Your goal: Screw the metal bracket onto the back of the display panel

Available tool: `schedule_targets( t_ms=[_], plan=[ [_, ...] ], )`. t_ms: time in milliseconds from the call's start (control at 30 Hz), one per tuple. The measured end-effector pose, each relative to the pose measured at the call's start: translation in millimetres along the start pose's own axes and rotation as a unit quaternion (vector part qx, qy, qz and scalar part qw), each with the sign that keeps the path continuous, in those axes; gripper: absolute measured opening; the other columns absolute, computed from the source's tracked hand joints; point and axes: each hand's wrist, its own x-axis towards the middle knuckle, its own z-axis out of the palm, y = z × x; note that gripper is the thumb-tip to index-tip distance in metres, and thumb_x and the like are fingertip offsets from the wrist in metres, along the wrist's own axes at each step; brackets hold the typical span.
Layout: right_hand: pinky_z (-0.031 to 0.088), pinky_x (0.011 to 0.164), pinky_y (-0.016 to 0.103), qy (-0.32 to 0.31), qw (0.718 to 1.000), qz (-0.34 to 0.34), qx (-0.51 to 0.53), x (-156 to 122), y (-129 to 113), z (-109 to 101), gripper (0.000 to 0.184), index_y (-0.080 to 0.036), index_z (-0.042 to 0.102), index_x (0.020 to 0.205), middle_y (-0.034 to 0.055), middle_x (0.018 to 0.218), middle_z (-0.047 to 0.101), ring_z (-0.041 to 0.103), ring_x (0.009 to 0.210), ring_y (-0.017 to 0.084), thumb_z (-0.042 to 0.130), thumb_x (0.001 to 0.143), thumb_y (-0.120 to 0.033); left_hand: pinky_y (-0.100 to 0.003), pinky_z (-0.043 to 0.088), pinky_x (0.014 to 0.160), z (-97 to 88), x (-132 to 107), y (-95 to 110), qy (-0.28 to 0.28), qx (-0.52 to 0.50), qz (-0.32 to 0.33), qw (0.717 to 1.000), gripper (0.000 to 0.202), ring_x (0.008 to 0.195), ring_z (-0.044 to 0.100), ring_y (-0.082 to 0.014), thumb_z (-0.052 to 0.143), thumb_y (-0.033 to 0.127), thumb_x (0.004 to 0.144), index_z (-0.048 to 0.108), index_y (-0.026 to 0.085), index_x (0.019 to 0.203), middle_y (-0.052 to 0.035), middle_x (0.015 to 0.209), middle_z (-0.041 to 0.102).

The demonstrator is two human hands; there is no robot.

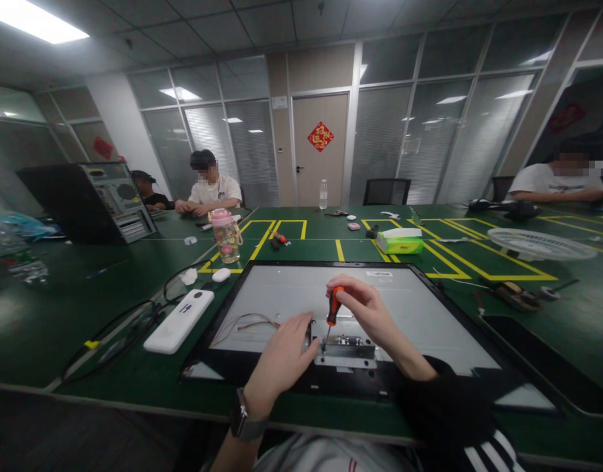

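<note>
"What's before you?"
"A green table [306, 248], and flat on it a wide, black-edged panel [282, 295]. I'd judge it thin and fragile, best held by both side edges."
"And your grips?"
"My left grip [284, 347] lies loose on the panel, fingers extended beside the metal bracket [348, 354], which looks stiff and best held by its ends. My right grip [363, 301] is closed round the handle of a screwdriver [335, 305], tilted, its tip down at the bracket's left end. It should be light, the handle surest to hold."
</note>
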Motion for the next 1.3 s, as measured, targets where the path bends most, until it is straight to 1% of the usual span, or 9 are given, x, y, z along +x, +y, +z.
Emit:
schedule_targets(
  t_ms=[100, 267, 433, 533, 633, 833, 1000, 1133, 1300],
  plan=[
    [0.053, 0.062, 0.027, 0.001, 1.000, -0.014, -0.012, -0.5, -0.2, -0.7, 0.010, -0.026, 0.074, 0.090, 0.0018, 0.090, 0.062, 0.063, 0.072, 0.014, 0.071, 0.083, -0.032, -0.044, 0.035, 0.111, -0.5, -0.4, 0.3, -0.006, -0.001, -0.003, 1.000, 0.049, 0.131, 0.048, -0.0270, 0.045, 0.038, 0.097, 0.046, 0.013, 0.139, -0.0150, 0.142, 0.052],
    [0.052, 0.090, 0.037, -0.007, 1.000, 0.016, -0.005, -1.4, 1.8, -2.0, 0.026, -0.025, 0.072, 0.112, 0.0073, 0.098, 0.069, 0.066, 0.097, 0.021, 0.057, 0.093, -0.036, -0.044, 0.035, 0.111, -2.4, -0.9, 2.3, -0.002, 0.000, -0.001, 1.000, 0.047, 0.131, 0.049, -0.0271, 0.044, 0.039, 0.097, 0.047, 0.015, 0.138, -0.0142, 0.142, 0.053],
    [0.055, 0.064, 0.026, 0.009, 0.999, 0.000, 0.031, 0.8, 2.1, 0.2, 0.012, -0.025, 0.076, 0.088, 0.0020, 0.088, 0.061, 0.062, 0.073, 0.013, 0.077, 0.076, -0.030, -0.043, 0.035, 0.112, -3.7, -0.7, 3.2, -0.008, 0.000, -0.005, 1.000, 0.049, 0.131, 0.048, -0.0269, 0.044, 0.040, 0.097, 0.047, 0.014, 0.139, -0.0148, 0.142, 0.053],
    [0.053, 0.057, 0.024, 0.010, 0.998, -0.002, 0.058, 1.6, 1.9, 0.2, 0.010, -0.025, 0.075, 0.080, 0.0001, 0.086, 0.054, 0.060, 0.068, 0.012, 0.079, 0.073, -0.031, -0.043, 0.033, 0.112, -4.7, -0.9, 4.7, -0.013, 0.001, -0.009, 1.000, 0.049, 0.132, 0.047, -0.0268, 0.043, 0.039, 0.097, 0.046, 0.013, 0.139, -0.0151, 0.143, 0.052],
    [0.053, 0.058, 0.025, 0.007, 0.998, 0.013, 0.065, 1.2, 0.9, 0.1, 0.012, -0.025, 0.075, 0.083, 0.0007, 0.084, 0.058, 0.061, 0.068, 0.012, 0.076, 0.077, -0.036, -0.043, 0.033, 0.112, -5.0, -1.0, 5.6, -0.011, -0.003, -0.008, 1.000, 0.049, 0.132, 0.047, -0.0268, 0.044, 0.038, 0.097, 0.047, 0.014, 0.139, -0.0145, 0.143, 0.052],
    [0.053, 0.077, 0.032, 0.014, 0.997, 0.035, 0.061, 1.4, -2.4, 2.6, 0.024, -0.022, 0.073, 0.092, 0.0050, 0.087, 0.069, 0.065, 0.082, 0.018, 0.067, 0.084, -0.044, -0.043, 0.034, 0.112, -4.4, -0.2, 4.6, -0.009, -0.003, -0.004, 1.000, 0.048, 0.131, 0.049, -0.0269, 0.044, 0.037, 0.096, 0.047, 0.014, 0.138, -0.0145, 0.142, 0.053],
    [0.053, 0.063, 0.027, 0.007, 0.998, 0.018, 0.064, 2.0, -1.8, 1.8, 0.016, -0.023, 0.072, 0.077, 0.0023, 0.086, 0.062, 0.063, 0.078, 0.016, 0.075, 0.078, -0.038, -0.043, 0.035, 0.112, -4.3, 0.1, 5.0, -0.006, 0.001, -0.004, 1.000, 0.047, 0.131, 0.048, -0.0273, 0.044, 0.037, 0.097, 0.047, 0.015, 0.138, -0.0143, 0.142, 0.053],
    [0.055, 0.063, 0.030, -0.012, 0.997, 0.035, 0.067, 1.5, -2.4, 1.5, 0.021, -0.023, 0.073, 0.094, 0.0039, 0.082, 0.068, 0.065, 0.071, 0.016, 0.067, 0.085, -0.041, -0.043, 0.035, 0.112, -3.2, -0.5, 4.3, -0.005, 0.000, -0.002, 1.000, 0.047, 0.131, 0.049, -0.0271, 0.044, 0.037, 0.097, 0.047, 0.014, 0.138, -0.0144, 0.142, 0.053],
    [0.053, 0.088, 0.040, -0.027, 0.996, 0.046, 0.076, 1.5, -6.4, 2.8, 0.034, -0.022, 0.069, 0.115, 0.0091, 0.099, 0.073, 0.069, 0.091, 0.021, 0.060, 0.090, -0.043, -0.042, 0.035, 0.112, -4.6, -1.1, 5.1, -0.006, 0.001, -0.002, 1.000, 0.047, 0.131, 0.049, -0.0266, 0.045, 0.035, 0.096, 0.048, 0.012, 0.137, -0.0156, 0.141, 0.053]
  ],
)
